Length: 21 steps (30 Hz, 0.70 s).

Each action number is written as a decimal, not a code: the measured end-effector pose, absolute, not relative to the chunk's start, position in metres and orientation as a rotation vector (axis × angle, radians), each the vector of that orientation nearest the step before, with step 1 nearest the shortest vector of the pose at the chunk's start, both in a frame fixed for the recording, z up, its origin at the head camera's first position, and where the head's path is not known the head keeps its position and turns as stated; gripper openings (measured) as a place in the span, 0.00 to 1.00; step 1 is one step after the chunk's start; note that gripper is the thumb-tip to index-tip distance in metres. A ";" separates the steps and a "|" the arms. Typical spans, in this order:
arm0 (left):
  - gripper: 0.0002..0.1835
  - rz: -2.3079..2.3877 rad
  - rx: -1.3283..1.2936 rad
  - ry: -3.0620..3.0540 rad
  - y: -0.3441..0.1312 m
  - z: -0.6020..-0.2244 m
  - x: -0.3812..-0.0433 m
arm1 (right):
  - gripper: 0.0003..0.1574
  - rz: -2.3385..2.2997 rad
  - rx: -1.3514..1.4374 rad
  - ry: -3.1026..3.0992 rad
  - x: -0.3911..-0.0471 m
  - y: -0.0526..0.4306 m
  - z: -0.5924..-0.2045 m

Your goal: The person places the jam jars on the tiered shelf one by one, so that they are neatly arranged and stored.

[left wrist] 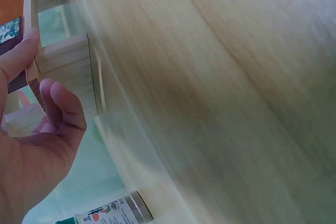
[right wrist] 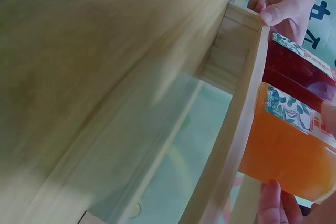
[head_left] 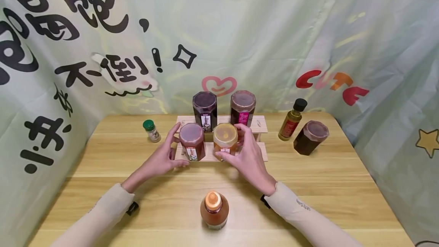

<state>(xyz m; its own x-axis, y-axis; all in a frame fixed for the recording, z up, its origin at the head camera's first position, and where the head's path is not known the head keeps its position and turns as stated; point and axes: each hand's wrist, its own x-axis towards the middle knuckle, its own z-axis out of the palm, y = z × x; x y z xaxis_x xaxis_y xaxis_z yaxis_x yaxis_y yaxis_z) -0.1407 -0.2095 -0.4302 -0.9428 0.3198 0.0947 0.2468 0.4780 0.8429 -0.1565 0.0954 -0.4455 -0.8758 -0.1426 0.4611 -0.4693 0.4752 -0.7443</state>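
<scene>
A jar with orange contents (head_left: 225, 140) stands on the lower step of a two-tier wooden rack (head_left: 262, 151), and my right hand (head_left: 249, 160) grips it, thumb at the front and fingers round its right side. Beside it on the same step is a red jar (head_left: 192, 140) with a pale lid. My left hand (head_left: 161, 159) is spread at that jar's left, around the rack's left end. In the left wrist view its thumb (left wrist: 21, 56) touches the rack's front edge, the other fingers loosely bent. On the upper step stand a dark purple jar (head_left: 204, 109) and a pink-labelled jar (head_left: 243, 108).
A green-capped shaker (head_left: 152, 131) stands left of the rack. To the right are a black-capped oil bottle (head_left: 290, 123) and another dark jar (head_left: 310, 138). An orange-capped squeeze bottle (head_left: 215, 212) stands near the front of the wooden table (head_left: 164, 212). Printed curtains enclose the table.
</scene>
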 end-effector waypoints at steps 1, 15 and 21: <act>0.72 1.483 0.507 2.637 -0.210 -0.430 -0.141 | 0.66 1.358 0.517 -2.391 -0.157 0.095 -0.445; 0.71 1.488 0.531 2.640 -0.209 -0.430 -0.140 | 0.73 1.300 0.576 -2.419 -0.154 0.098 -0.441; 0.70 1.468 0.537 2.658 -0.210 -0.433 -0.142 | 0.73 1.348 0.558 -2.420 -0.147 0.104 -0.438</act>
<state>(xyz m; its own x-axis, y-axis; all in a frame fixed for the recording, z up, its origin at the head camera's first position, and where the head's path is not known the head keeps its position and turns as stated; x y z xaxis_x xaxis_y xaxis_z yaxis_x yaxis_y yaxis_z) -0.1418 -0.2103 -0.4328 -0.9377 0.3276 0.1154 0.2722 0.4866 0.8302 -0.1471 0.1042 -0.4381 -0.8744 -0.1815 0.4500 -0.4781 0.4802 -0.7354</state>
